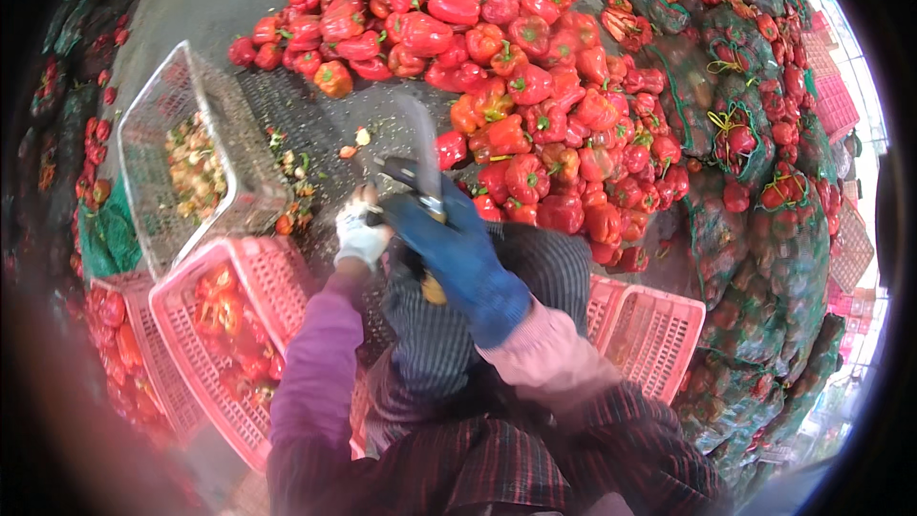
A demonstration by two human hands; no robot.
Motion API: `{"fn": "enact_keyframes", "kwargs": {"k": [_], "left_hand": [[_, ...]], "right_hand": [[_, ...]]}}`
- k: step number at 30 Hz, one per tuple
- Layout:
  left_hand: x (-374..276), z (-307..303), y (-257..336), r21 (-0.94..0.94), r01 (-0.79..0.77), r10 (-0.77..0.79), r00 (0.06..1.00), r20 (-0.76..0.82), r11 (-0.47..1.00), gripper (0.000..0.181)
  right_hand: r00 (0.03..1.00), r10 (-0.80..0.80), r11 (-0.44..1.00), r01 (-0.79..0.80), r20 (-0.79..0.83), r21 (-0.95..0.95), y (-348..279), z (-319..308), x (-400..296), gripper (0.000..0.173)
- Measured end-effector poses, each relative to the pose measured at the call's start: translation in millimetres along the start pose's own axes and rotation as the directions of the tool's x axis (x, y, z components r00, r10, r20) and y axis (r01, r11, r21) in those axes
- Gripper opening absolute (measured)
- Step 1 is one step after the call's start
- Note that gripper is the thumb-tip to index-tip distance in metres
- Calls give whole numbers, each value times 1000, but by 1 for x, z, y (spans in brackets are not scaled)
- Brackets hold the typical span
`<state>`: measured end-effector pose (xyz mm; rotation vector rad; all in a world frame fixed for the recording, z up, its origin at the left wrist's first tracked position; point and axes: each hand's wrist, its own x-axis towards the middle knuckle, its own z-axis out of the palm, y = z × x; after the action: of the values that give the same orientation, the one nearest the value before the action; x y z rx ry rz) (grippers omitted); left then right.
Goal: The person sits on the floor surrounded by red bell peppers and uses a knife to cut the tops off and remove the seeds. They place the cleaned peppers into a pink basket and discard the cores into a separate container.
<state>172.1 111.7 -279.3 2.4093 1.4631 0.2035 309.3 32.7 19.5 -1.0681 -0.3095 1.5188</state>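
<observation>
My left hand [362,231], in a white glove, is in front of my knees with its fingers bent; motion blur hides whether anything is between them. Close on its right, my right hand [455,251] wears a blue glove and is closed around a knife [428,154], whose curved blade points away from me and is blurred. A dark part of uncertain kind lies at the blue glove's fingertips. Beyond both hands spreads a large heap of red bell peppers [530,86]. Small pale pepper scraps [362,136] lie on the dark floor between the hands and the heap.
At left stands a whitish plastic crate [233,183] with pepper cores in it. Nearer is a pink crate [236,258] holding opened red peppers, beside another filled crate. A further pink crate [655,330] is by my right side. Stuffed green mesh sacks [781,265] line the right.
</observation>
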Motion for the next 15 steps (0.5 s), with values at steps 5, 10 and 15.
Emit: {"fn": "enact_keyframes", "kwargs": {"k": [5, 10, 15], "left_hand": [[117, 54, 94, 42, -48, 37, 974, 223, 998, 92], [176, 98, 123, 102, -19, -19, 932, 363, 995, 93], [159, 74, 92, -657, 556, -335, 831, 444, 510, 70]], "right_hand": [[944, 122, 981, -68, -307, 179, -20, -65, 18, 45], [919, -95, 991, 124, -382, 51, -18, -87, 25, 47], [877, -113, 994, 98, -466, -58, -26, -88, 36, 47]]}}
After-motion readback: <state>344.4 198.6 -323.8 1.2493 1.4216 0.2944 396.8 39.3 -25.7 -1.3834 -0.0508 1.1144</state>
